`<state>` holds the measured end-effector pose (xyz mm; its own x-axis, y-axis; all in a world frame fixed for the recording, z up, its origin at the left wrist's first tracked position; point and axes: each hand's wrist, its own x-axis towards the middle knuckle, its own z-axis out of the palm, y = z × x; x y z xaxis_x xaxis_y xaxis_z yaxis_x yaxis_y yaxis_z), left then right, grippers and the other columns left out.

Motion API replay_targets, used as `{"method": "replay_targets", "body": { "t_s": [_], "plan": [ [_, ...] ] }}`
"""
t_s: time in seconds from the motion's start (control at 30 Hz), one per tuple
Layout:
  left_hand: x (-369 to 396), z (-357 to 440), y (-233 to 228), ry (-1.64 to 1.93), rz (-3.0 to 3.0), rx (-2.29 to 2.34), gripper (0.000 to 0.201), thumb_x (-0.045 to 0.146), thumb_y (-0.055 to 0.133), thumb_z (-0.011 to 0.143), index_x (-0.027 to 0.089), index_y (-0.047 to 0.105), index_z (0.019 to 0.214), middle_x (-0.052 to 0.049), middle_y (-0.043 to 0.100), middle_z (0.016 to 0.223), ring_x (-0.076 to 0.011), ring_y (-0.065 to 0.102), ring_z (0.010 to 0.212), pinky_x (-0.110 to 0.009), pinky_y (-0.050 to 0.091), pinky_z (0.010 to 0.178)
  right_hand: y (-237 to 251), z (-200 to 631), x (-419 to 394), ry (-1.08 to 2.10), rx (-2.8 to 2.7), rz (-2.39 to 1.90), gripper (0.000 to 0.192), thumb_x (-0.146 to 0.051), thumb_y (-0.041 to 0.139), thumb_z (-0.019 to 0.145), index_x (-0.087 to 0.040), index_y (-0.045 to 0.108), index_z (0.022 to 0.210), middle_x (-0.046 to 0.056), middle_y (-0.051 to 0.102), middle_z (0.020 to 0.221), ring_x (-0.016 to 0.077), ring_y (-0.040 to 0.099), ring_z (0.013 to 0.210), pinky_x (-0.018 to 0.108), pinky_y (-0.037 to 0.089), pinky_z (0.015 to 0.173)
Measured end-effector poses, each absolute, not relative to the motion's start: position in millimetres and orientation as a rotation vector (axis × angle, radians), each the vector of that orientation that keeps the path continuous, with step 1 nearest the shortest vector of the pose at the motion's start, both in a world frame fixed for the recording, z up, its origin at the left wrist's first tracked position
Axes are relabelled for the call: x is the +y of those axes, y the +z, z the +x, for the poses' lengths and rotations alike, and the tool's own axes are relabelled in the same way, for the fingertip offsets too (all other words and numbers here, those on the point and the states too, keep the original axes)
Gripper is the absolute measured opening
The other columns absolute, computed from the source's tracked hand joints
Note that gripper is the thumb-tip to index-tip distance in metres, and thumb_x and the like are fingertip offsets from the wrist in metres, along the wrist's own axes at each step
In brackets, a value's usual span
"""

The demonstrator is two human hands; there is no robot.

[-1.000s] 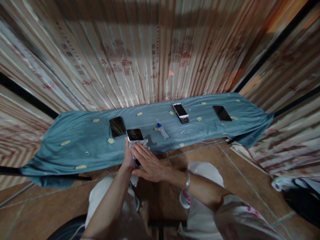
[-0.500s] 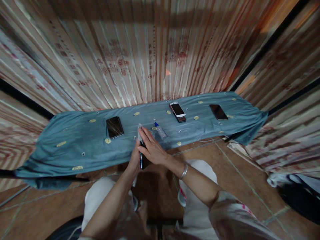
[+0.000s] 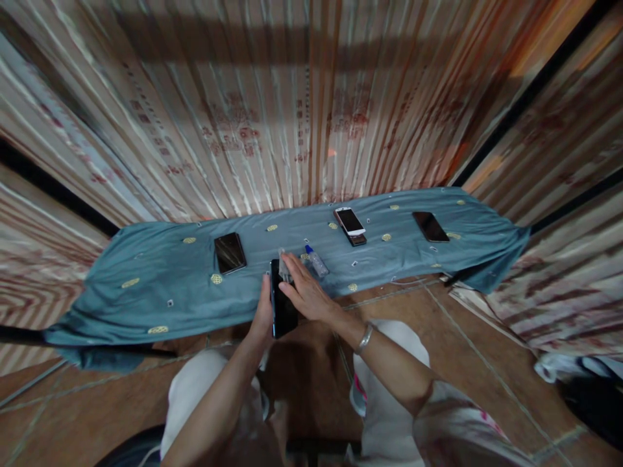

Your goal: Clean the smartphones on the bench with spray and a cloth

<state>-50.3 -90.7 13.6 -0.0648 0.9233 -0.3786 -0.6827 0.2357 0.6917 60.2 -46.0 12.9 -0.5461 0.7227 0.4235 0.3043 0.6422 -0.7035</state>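
Bracing the left long edge of a dark phone (image 3: 285, 312), the left hand (image 3: 263, 310) is mostly seen from its thumb side; its fingers are hidden, so their grip cannot be told. By the right hand (image 3: 309, 290), fingers pressed together, a crumpled pale tissue (image 3: 283, 267) is held over the phone's far end. The phone is set between both hands, its long axis pointed away from the body and its near end left uncovered. Just beyond, to the right, a blue-capped bottle (image 3: 317, 262) is laid on the blue cloth (image 3: 146, 298).
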Motion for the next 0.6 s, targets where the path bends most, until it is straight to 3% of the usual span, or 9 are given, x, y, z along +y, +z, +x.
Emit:
{"method": "replay_targets", "body": {
  "t_s": [0.23,0.6],
  "plan": [
    [-92.5,-55.2,21.4,1.353,0.343,0.859,0.055,0.055,0.042,0.085,0.025,0.055,0.129,-0.005,0.066,0.117,-0.0259,0.054,0.119,-0.038,0.042,0.102,8.3,56.6,-49.6,0.736,-2.15,-0.808,0.069,-0.036,0.038,0.093,-0.021,0.0,0.149,0.009,0.009,0.156,0.0203,0.005,0.143,0.047,0.015,0.116],
    [-96.3,-53.1,22.1,1.406,0.337,1.071,0.041,0.046,0.046,0.087,0.023,0.063,0.116,-0.003,0.063,0.123,-0.0222,0.045,0.128,-0.034,0.035,0.107,25.2,53.0,-61.6,0.555,-2.244,-0.664,0.072,-0.035,0.045,0.091,-0.018,0.005,0.149,0.011,0.012,0.155,0.0219,0.004,0.143,0.048,0.015,0.116]
  ]
}}
